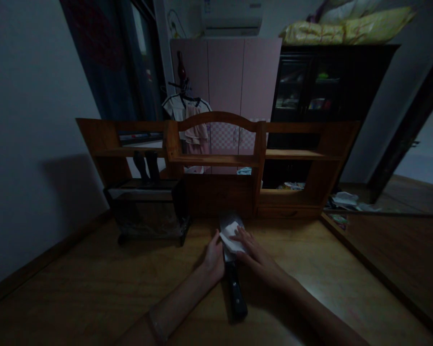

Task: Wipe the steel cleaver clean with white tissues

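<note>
A kitchen knife [235,290] with a wide blade and a black riveted handle lies over the wooden tabletop, handle toward me. My left hand [213,258] grips the blade along its left side, near the handle; its fingers are partly hidden under the blade. Against the upper face of the blade, my right hand [251,250] presses a folded white tissue [232,235], fingers on top of it. The blade's far end shows beyond the tissue.
A black knife block [147,211] with two dark handles standing up from it is at the left. Behind my hands runs a wooden shelf unit [216,158]. The tabletop [94,288] has a raised edge [378,269] on the right.
</note>
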Available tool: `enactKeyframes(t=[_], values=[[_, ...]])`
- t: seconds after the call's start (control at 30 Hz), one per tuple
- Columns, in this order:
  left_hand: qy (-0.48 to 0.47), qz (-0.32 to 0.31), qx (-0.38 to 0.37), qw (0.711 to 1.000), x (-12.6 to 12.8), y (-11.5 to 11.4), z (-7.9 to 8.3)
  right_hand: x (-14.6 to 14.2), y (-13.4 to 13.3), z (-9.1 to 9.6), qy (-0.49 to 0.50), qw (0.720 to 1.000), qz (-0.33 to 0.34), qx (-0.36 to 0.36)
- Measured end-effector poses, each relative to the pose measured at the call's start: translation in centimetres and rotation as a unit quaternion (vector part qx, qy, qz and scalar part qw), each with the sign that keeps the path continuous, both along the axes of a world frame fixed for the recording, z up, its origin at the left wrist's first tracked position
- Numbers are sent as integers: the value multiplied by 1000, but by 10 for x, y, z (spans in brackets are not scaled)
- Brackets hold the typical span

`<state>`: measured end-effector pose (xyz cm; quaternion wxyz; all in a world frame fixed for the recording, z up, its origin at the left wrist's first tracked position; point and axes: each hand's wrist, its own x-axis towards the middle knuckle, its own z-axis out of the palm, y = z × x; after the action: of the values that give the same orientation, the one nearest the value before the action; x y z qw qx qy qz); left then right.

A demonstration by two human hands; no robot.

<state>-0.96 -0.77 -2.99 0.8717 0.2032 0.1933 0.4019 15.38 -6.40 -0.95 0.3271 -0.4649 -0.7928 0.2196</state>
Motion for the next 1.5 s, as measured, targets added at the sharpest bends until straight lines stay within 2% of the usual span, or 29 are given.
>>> enactKeyframes(t=[0.07,0.17,0.27,0.4,0.57,1.0,1.23,1.5], values=[[4,3,0,1000,0,0,0,1,3,-1,12,999,-31,31],[-11,-8,2,1000,0,0,-1,4,6,1,-36,995,-48,79],[-11,-8,-1,1000,0,0,-1,4,7,1,-102,990,-32,92],[-11,-1,-6,1000,0,-1,1,-1,6,-1,-146,986,7,75],[-10,-2,-14,1000,0,-3,4,-4,5,-3,-127,991,11,44],[-27,-11,-13,999,0,-1,-1,-4,6,-6,-56,998,18,1],[-26,-1,-10,1000,0,-1,-1,-4,10,-13,-46,999,13,19],[-35,-1,-4,999,1,-2,1,-4,10,-13,-72,997,12,34]])
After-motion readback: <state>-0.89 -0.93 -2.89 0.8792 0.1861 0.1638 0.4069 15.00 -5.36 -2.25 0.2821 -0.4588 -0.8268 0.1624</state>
